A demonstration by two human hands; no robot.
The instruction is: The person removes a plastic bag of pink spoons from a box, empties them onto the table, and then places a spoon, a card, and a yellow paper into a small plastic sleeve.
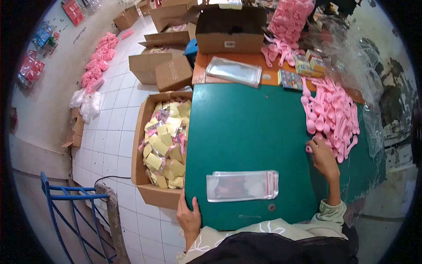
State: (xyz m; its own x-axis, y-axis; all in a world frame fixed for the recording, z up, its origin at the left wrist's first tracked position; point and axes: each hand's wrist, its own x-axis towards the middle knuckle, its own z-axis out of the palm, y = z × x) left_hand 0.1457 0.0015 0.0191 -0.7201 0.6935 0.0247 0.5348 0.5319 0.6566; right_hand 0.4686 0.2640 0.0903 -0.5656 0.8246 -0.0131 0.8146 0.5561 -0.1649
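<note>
At the lower edge of a large pile of pink plastic spoons, my right hand has its fingers closed around a pink spoon, whose end pokes out beside the fingertips. My left hand rests at the left edge of the green tabletop, thumb and fingers apart, holding nothing. Between the two hands lies a small stack of clear plastic bags with a reddish strip at the right end.
Left of the table, a cardboard box holds many packets with yellowish cards. Further back are more clear bags, small card stacks, an open brown box and a bag of pink spoons. A blue metal frame stands at lower left.
</note>
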